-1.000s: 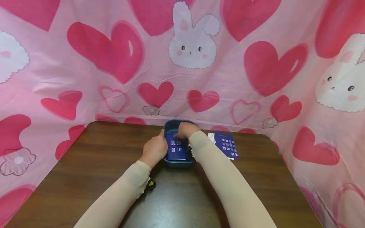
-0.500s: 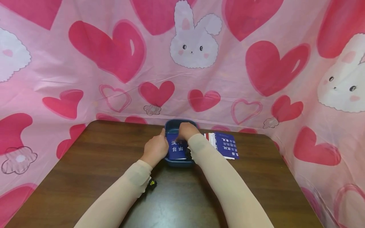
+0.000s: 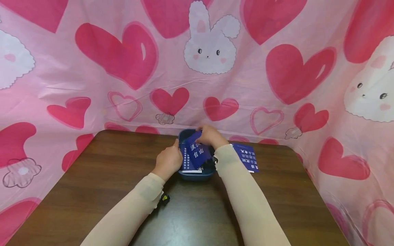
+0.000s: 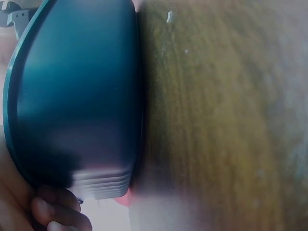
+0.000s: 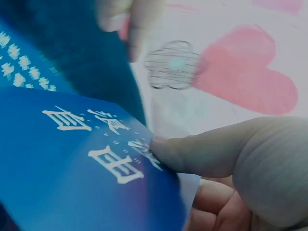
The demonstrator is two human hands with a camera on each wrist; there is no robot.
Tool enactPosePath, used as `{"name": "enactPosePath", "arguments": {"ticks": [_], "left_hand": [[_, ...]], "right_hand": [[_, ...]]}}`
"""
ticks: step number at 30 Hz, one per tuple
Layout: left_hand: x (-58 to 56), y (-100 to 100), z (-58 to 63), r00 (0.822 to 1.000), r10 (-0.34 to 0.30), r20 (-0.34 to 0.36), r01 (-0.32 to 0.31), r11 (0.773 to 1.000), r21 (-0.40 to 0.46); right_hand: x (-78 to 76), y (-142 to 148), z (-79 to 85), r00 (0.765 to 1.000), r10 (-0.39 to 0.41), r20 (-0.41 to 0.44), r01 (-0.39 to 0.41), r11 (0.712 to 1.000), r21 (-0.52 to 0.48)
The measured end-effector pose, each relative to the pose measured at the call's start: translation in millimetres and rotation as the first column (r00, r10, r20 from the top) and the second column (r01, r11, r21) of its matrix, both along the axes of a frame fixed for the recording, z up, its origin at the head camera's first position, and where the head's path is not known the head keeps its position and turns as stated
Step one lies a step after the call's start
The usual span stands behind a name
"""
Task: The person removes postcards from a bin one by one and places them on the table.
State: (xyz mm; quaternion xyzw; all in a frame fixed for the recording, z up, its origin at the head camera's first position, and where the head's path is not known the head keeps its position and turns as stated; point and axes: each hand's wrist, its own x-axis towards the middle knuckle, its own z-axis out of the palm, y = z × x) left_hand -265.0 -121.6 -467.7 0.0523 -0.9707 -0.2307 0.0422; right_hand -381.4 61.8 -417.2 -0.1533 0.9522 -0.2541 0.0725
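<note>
The blue card (image 3: 200, 155) is pinched between the thumb and fingers of the right hand (image 3: 210, 136), tilted over the bin (image 3: 194, 177). Another printed sheet (image 3: 186, 161) lies inside the bin, partly hidden by the held card. The left hand (image 3: 167, 160) grips the bin's left side, fingers bent. Right of the bin, more blue cards (image 3: 245, 156) lie on the brown table (image 3: 92, 177); behind the bin hangs a pink curtain (image 3: 117, 58).

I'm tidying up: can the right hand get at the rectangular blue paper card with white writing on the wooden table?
Probably not freely: the table card looks near, but the right hand is pinching another blue paper card.
</note>
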Motion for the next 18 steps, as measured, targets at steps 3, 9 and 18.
{"name": "enactPosePath", "arguments": {"ticks": [3, 9, 18], "left_hand": [[0.7, 0.0, -0.1, 1.000, -0.002, -0.009, 0.002, 1.000, -0.005], [1.0, 2.1, -0.9, 1.000, -0.006, -0.007, 0.006, 1.000, -0.004], [-2.3, -0.6, -2.1, 1.000, 0.009, 0.004, -0.009, 1.000, 0.005]], "right_hand": [[14.9, 12.2, 14.6, 0.998, -0.035, 0.044, 0.038, 0.996, -0.084], [20.5, 47.4, 20.8, 0.992, -0.086, 0.095, 0.104, 0.972, -0.211], [25.8, 96.2, 26.0, 0.976, -0.151, 0.157, 0.201, 0.902, -0.382]]}}
